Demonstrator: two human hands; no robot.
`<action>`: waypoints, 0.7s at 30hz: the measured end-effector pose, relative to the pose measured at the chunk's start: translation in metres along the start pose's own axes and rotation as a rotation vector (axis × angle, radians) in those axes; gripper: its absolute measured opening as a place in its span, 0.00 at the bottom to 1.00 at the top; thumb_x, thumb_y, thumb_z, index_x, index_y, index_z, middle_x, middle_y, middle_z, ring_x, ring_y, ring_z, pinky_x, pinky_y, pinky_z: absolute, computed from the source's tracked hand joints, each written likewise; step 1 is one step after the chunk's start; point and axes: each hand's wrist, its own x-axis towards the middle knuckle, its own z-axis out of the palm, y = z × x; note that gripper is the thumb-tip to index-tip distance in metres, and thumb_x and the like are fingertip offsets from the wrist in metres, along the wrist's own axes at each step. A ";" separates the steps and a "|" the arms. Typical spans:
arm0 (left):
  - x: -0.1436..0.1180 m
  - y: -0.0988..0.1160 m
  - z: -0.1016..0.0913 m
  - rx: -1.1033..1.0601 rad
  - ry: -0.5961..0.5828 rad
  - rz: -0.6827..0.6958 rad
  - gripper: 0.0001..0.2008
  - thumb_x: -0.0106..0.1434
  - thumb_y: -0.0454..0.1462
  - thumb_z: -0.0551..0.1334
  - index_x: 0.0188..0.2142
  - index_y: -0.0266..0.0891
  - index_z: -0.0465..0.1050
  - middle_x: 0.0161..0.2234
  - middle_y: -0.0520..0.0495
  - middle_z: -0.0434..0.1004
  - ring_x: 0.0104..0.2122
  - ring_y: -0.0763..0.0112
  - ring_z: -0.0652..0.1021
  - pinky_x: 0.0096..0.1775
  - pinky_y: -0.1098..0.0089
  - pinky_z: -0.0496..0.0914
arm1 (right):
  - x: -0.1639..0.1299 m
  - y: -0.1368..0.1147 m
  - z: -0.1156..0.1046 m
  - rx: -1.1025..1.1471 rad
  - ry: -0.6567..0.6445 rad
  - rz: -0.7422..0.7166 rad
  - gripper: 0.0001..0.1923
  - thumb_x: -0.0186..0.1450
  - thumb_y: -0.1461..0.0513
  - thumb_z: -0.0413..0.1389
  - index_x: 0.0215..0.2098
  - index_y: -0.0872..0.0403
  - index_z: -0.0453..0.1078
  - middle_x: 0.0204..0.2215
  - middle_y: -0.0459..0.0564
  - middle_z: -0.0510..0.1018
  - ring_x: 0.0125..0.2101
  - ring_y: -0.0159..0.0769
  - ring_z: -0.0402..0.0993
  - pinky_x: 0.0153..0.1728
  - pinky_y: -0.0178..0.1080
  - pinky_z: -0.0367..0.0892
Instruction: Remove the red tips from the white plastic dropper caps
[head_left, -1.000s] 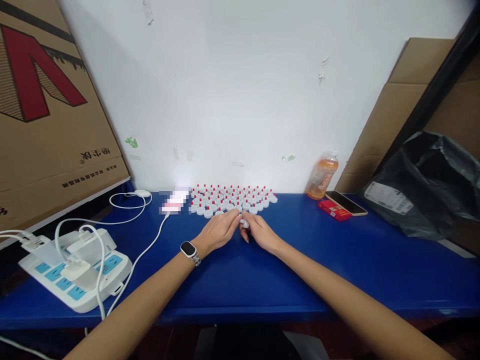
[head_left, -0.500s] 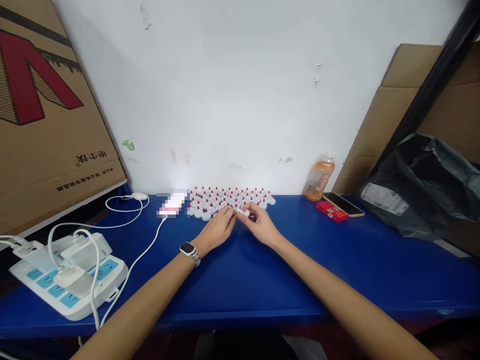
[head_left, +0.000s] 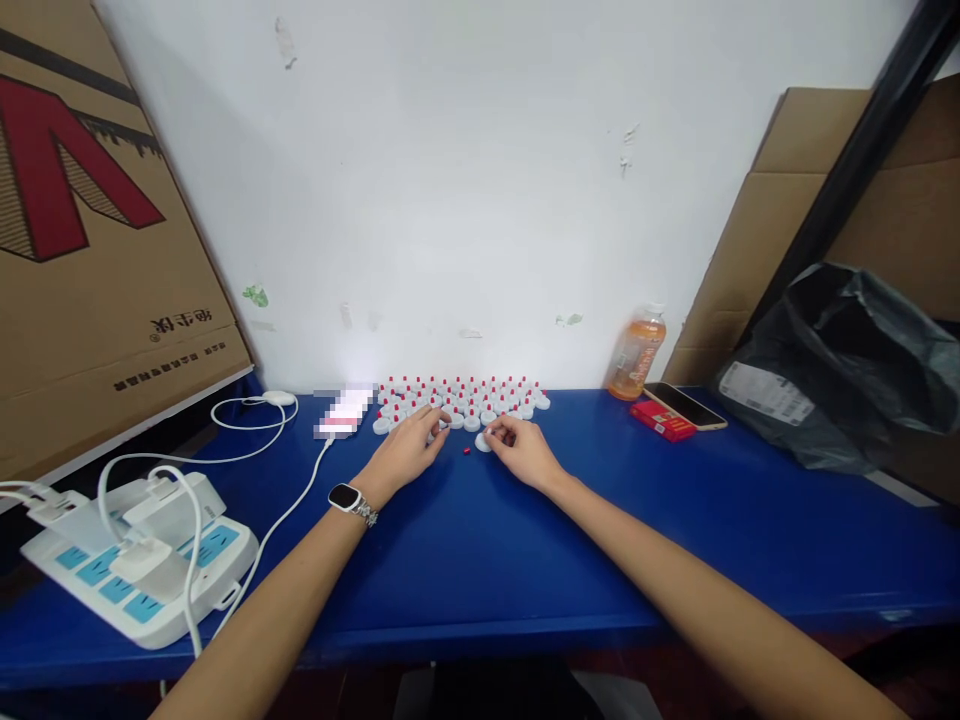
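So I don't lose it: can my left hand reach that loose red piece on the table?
Probably yes: the red piece lies on the blue table, with nothing visible between it and your left hand.

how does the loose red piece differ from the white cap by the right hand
The red piece is far smaller than the white cap. The right hand touches the white cap; no hand touches the red piece. Both are in front of the clustered caps.
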 end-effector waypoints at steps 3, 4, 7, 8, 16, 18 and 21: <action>-0.001 -0.003 -0.001 0.041 -0.016 -0.005 0.12 0.70 0.41 0.51 0.48 0.41 0.69 0.43 0.45 0.72 0.36 0.65 0.76 0.41 0.64 0.70 | 0.004 0.003 0.004 -0.047 0.003 -0.026 0.07 0.61 0.62 0.54 0.33 0.54 0.74 0.25 0.45 0.76 0.25 0.32 0.69 0.29 0.35 0.60; -0.001 -0.003 -0.001 0.066 -0.019 -0.008 0.12 0.70 0.41 0.52 0.48 0.41 0.69 0.44 0.44 0.71 0.37 0.65 0.76 0.42 0.63 0.70 | 0.005 0.003 0.005 -0.084 0.006 -0.036 0.06 0.61 0.62 0.54 0.33 0.54 0.74 0.25 0.45 0.76 0.26 0.32 0.69 0.29 0.35 0.59; -0.003 -0.002 0.000 0.167 -0.021 -0.049 0.13 0.70 0.40 0.52 0.48 0.38 0.68 0.46 0.41 0.69 0.40 0.61 0.76 0.44 0.62 0.69 | 0.008 0.002 0.008 -0.182 -0.015 -0.044 0.06 0.62 0.62 0.55 0.33 0.53 0.73 0.24 0.45 0.75 0.25 0.32 0.68 0.28 0.36 0.58; -0.003 -0.001 0.001 0.200 -0.021 -0.068 0.13 0.70 0.40 0.52 0.48 0.37 0.68 0.46 0.40 0.69 0.40 0.60 0.76 0.44 0.62 0.69 | 0.008 0.000 0.009 -0.196 -0.026 -0.043 0.06 0.62 0.62 0.55 0.35 0.53 0.73 0.24 0.44 0.74 0.24 0.32 0.67 0.28 0.36 0.57; 0.000 -0.001 0.008 0.193 -0.001 -0.083 0.10 0.70 0.35 0.51 0.40 0.37 0.70 0.41 0.42 0.70 0.35 0.63 0.76 0.38 0.65 0.68 | -0.009 -0.022 0.011 -0.285 0.026 -0.241 0.13 0.63 0.63 0.56 0.46 0.52 0.70 0.32 0.48 0.73 0.36 0.39 0.68 0.41 0.41 0.62; 0.002 -0.004 0.004 0.092 0.022 -0.070 0.09 0.70 0.36 0.52 0.37 0.38 0.70 0.37 0.44 0.72 0.34 0.64 0.75 0.37 0.66 0.67 | -0.011 -0.025 0.011 -0.290 0.017 -0.264 0.11 0.63 0.62 0.55 0.45 0.51 0.71 0.33 0.49 0.72 0.37 0.39 0.68 0.42 0.43 0.63; 0.004 -0.003 -0.003 -0.169 0.028 -0.039 0.11 0.68 0.42 0.56 0.34 0.38 0.71 0.31 0.48 0.74 0.32 0.67 0.74 0.35 0.68 0.65 | -0.010 -0.028 0.009 -0.258 0.057 -0.284 0.12 0.65 0.60 0.55 0.47 0.52 0.70 0.35 0.50 0.72 0.39 0.41 0.68 0.45 0.44 0.63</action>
